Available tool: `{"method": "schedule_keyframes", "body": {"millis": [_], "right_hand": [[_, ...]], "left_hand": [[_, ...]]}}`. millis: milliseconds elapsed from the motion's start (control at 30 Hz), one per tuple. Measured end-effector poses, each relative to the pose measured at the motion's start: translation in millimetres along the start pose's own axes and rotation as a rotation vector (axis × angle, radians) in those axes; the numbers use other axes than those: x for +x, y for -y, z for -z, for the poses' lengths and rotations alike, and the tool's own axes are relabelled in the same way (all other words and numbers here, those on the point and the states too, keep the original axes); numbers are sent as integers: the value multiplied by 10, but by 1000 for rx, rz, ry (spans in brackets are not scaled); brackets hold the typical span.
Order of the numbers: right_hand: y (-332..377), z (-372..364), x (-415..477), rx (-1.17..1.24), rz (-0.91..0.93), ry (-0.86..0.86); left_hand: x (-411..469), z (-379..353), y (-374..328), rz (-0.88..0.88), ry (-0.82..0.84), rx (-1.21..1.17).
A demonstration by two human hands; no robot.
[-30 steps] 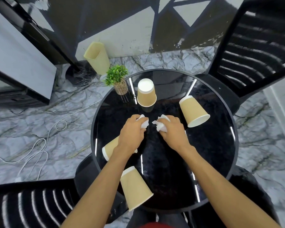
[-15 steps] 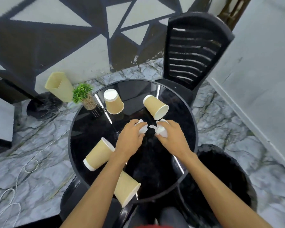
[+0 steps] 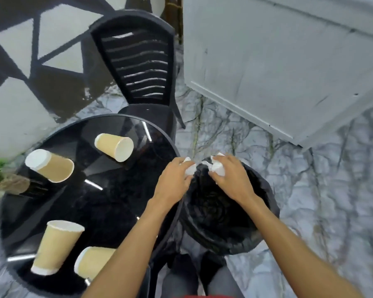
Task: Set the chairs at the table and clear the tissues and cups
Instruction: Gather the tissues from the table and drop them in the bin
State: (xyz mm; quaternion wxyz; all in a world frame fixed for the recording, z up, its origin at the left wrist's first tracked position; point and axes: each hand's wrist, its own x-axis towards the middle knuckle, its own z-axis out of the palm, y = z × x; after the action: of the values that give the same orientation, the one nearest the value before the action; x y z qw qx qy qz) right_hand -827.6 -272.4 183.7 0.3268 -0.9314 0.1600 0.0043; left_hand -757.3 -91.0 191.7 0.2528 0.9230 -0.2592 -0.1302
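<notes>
My left hand (image 3: 173, 182) grips a crumpled white tissue (image 3: 190, 170) at the table's right edge. My right hand (image 3: 230, 176) holds a second crumpled tissue (image 3: 218, 167) over the open black bin bag (image 3: 265, 222). On the round black glass table (image 3: 116, 201) lie several tan paper cups: one tipped at the back (image 3: 114, 146), one at the back left (image 3: 50, 165), one at the front left (image 3: 56, 246), and one (image 3: 93, 262) partly hidden by my left forearm. A black slatted chair (image 3: 138, 67) stands behind the table.
A small green plant in a woven pot (image 3: 2, 179) sits at the table's left edge. A grey wall panel (image 3: 278, 61) rises at the right. Marble floor (image 3: 332, 190) surrounds the bin. My legs (image 3: 202, 280) show below.
Both hands have carried the tissues from the middle of the table to the right, over the bin bag. My view has swung right, so the table now sits on the left.
</notes>
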Motion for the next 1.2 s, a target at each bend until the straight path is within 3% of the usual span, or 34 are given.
{"method": "schedule_keyframes", "body": {"millis": [234,401,467,601,668,901,1202], "right_hand": [[-749,198,-233,35,-141,-80],[-1366,-150,-221,8,-187,-71],[-1651,-410,-186,-66,-197,52],[-2179,-974,-222,-205,-327,534],[-2345,-1167,-306,-151,-368,589],[-2434,-1198,-506,-83,-420,541],[-1804,-397,-353,-78,-242,320]], "left_hand": [[261,-679,-476,-89,132,-19],[428,-1410,-430,-89,190,38],[490,-1774,-329,-89,313,164],[479,-2459,-38,-34,815,500],[404,-2684,49,6,924,510],[292,-2671,6,47,846,403],[347,-1853,-349,-18,555,342]]}}
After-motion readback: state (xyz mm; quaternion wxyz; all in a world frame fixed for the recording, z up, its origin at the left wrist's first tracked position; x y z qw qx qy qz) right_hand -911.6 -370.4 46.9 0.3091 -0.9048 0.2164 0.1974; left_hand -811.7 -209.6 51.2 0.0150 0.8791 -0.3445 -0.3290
